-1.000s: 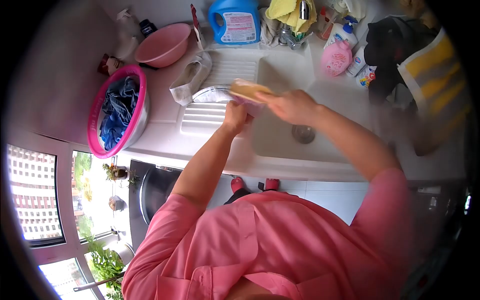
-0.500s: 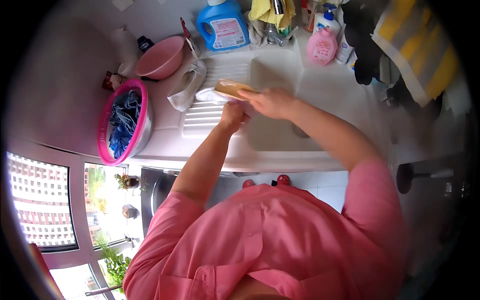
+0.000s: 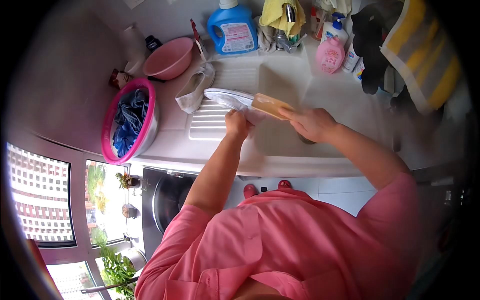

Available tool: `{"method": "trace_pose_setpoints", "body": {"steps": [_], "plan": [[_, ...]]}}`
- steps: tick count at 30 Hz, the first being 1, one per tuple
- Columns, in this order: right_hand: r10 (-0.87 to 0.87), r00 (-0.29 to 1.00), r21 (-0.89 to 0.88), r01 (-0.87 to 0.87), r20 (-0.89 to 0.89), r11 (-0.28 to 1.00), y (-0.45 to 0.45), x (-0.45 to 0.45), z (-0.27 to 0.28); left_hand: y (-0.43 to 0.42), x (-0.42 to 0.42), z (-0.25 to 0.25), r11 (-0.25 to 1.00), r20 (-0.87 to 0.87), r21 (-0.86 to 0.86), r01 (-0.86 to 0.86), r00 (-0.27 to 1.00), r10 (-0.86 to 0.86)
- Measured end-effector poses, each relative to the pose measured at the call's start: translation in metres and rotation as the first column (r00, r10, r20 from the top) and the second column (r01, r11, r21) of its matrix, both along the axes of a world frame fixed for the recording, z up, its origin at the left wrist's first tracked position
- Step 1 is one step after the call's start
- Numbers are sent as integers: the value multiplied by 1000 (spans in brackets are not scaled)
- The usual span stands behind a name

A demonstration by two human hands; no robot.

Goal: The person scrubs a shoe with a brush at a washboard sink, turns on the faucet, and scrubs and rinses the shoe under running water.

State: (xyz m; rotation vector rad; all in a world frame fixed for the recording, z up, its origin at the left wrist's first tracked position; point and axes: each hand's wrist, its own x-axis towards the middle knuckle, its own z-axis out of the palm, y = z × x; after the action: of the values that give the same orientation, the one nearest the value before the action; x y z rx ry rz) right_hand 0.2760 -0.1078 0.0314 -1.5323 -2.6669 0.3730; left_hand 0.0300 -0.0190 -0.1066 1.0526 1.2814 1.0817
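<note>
My left hand (image 3: 237, 124) is closed on a white shoe (image 3: 227, 98), whose toe end points left over the ribbed drainboard (image 3: 207, 126). My right hand (image 3: 314, 123) grips the handle of a wooden brush (image 3: 270, 106). The brush lies against the right end of the held shoe, and its bristles are hidden beneath the wooden back. A second white shoe (image 3: 196, 88) rests on the drainboard's left part, just beyond the held one. The sink basin (image 3: 285, 80) is under and behind my right hand.
At the left stand a pink-rimmed basket (image 3: 106, 134) of dark blue clothes and a pink basin (image 3: 169, 59). Along the back are a blue detergent bottle (image 3: 233, 30), the faucet (image 3: 284, 42) under a yellow cloth and a pink bottle (image 3: 330, 56). A striped towel (image 3: 425, 55) hangs at the right.
The brush and my right hand have moved right along the held shoe, uncovering more of it. The whole view has also shifted slightly.
</note>
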Motion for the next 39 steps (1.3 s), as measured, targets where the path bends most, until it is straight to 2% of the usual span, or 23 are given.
{"method": "trace_pose_setpoints", "body": {"steps": [3,4,6,8,10,11,14,15,18,20,22,23,24,25,27,28,29,30,32,34,35,37,39], "plan": [[-64,996,61,68,-67,996,-15,12,-12,-1,12,-6,988,163,147,-42,987,18],[-104,967,90,128,-230,988,-17,7,-21,1,15,-11,981,73,186,-53,997,40],[-248,874,-3,271,-418,963,-18,-12,-32,5,23,-16,973,-20,223,-54,998,60],[-412,746,-155,392,-523,907,-19,-40,-26,11,39,-10,967,-76,230,-113,988,134],[-561,451,-384,427,-694,819,-3,-70,-48,19,55,0,958,-66,197,-209,972,225],[-548,290,-380,472,-785,795,6,-85,-58,26,59,6,952,-36,175,-250,965,260],[-481,178,-323,542,-858,776,3,-116,-58,46,56,21,963,210,52,-266,945,250],[-435,164,-289,541,-885,790,-2,-122,-52,50,55,27,969,312,24,-244,923,225],[-469,177,-335,491,-865,804,22,-111,-40,54,51,35,991,597,17,-133,796,97],[-474,140,-371,448,-869,813,34,-108,-31,65,49,36,993,733,111,-33,677,-59],[-583,38,-530,371,-812,762,18,-119,-2,82,40,35,946,729,318,68,620,-290],[-514,151,-434,372,-844,821,7,-122,-1,88,35,33,895,683,433,101,611,-400],[-501,266,-379,400,-823,834,-4,-129,-8,88,23,37,869,382,471,150,853,-355],[-485,379,-320,420,-788,849,-7,-137,-17,81,21,33,888,503,446,113,789,-353],[-471,488,-262,437,-735,861,13,-138,-40,68,15,23,922,717,384,43,616,-327],[-497,557,-263,448,-665,855,25,-135,-30,56,13,22,975,896,218,41,387,-216],[-507,607,-274,439,-612,856,40,-133,-26,48,10,24,995,989,57,82,133,-67],[-484,653,-220,446,-583,867,57,-131,-25,45,4,24,990,973,73,122,210,-97],[-448,706,-168,432,-549,886,82,-136,-23,10,4,56,990,883,136,-27,456,-108],[-368,793,-38,401,-486,915,95,-141,-16,-6,5,75,957,764,287,-42,613,-202],[-364,795,-38,397,-485,917,94,-146,-16,-18,5,91,964,701,238,-121,708,-85],[-362,834,-45,378,-417,925,88,-157,-8,-21,-1,98,957,626,200,-211,779,41],[-247,897,30,277,-367,960,60,-163,-5,3,-25,60,973,778,157,-169,629,-16]]}}
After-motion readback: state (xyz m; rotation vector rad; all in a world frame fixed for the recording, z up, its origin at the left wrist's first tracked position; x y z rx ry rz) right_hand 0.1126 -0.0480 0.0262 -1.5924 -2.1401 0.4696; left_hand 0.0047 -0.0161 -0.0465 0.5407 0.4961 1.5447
